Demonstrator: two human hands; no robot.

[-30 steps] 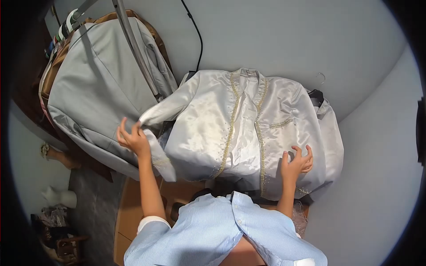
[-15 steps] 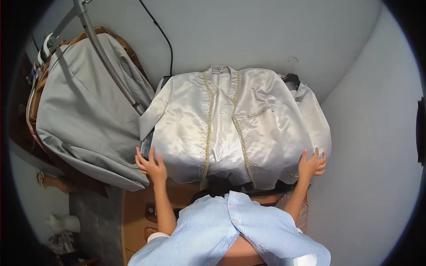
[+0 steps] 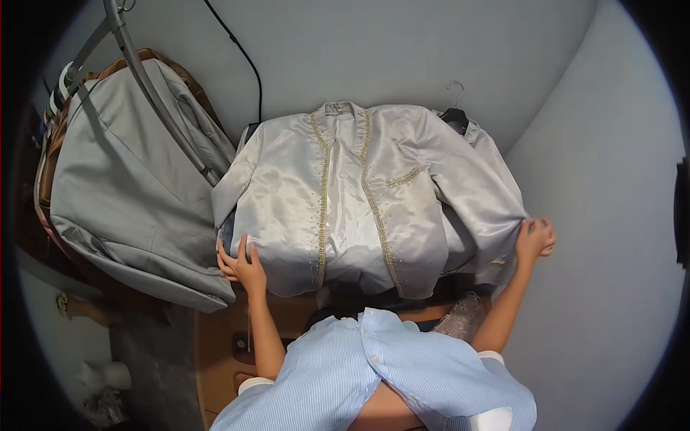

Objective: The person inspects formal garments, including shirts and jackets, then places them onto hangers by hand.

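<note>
A shiny white satin jacket (image 3: 280, 215) lies spread face up, with gold beaded trim down both front edges and along the chest pocket. My right hand (image 3: 536, 239) pinches the jacket's sleeve (image 3: 478, 190) on the right and holds it stretched outward. At the jacket's lower left side, my left hand (image 3: 244, 269) rests with its fingers apart, touching the cloth near the other sleeve's end. Partly covered by the jacket, another pale garment on a black hanger (image 3: 454, 115) lies at the right.
Grey garments (image 3: 136, 187) hang from a metal rack (image 3: 154, 86) at the left. A grey wall (image 3: 589, 215) runs close along the right. Below the jacket is a wooden surface (image 3: 215, 345), and a beaded or lacy cloth (image 3: 461, 316) shows near my right forearm. A black cable (image 3: 248, 61) hangs on the back wall.
My right hand has closed on the right sleeve and drawn it outward to the right, away from the jacket's body, uncovering dark cloth beneath. My left hand stays near the same spot.
</note>
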